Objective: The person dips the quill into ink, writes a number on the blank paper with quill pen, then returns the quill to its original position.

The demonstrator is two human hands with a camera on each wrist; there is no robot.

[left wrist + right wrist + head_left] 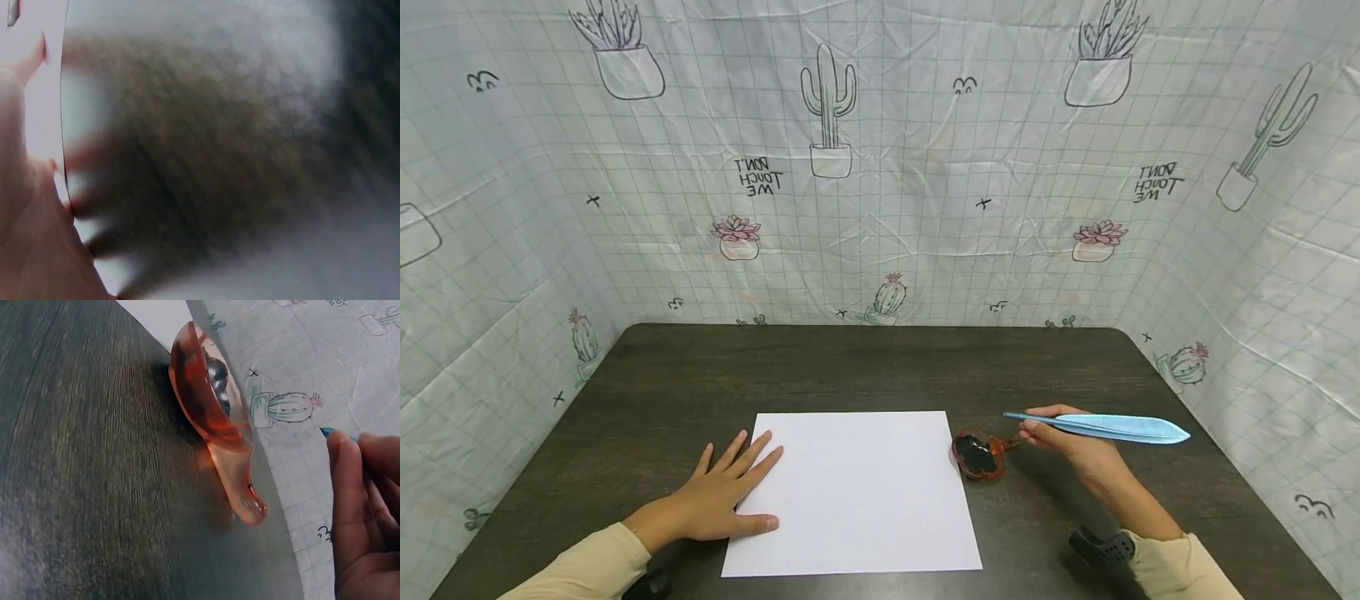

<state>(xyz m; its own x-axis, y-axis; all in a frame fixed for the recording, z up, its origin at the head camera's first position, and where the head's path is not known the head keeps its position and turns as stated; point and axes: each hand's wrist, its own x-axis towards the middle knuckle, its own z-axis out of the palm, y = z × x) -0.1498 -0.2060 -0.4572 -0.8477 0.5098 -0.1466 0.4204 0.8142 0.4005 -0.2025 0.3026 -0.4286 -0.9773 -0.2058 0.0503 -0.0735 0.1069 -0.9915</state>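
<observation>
Right hand (1067, 446) pinches a blue feather quill (1105, 427) near its nib end, fingers curled round the shaft. Quill's long axis runs roughly level across the head view: pointed nib end sticks out just past the fingers on the thumb side, toward the paper; the broad feather vane trails out the other way, past the back of the hand toward the right wall. Quill is off the table.

Just beside the nib-side fingers, a small orange translucent dish (978, 454) with dark ink in it sits on the table. Its short handle points at the right hand; in the right wrist view the handle tip sits close to the fingertips (347, 487) but apart from them. Dish lies between the right hand and the sheet, just off the sheet's right edge.

Left hand (718, 496) is flat, fingers spread, pressing on the left edge of the white sheet (857, 492); the thumb lies on the paper. Left wrist view too blurred to add anything.

Dark wood table (865, 367) has bare surface beyond the sheet and beyond the right hand. Cactus-print backdrop (880, 167) closes off the back and both sides.
</observation>
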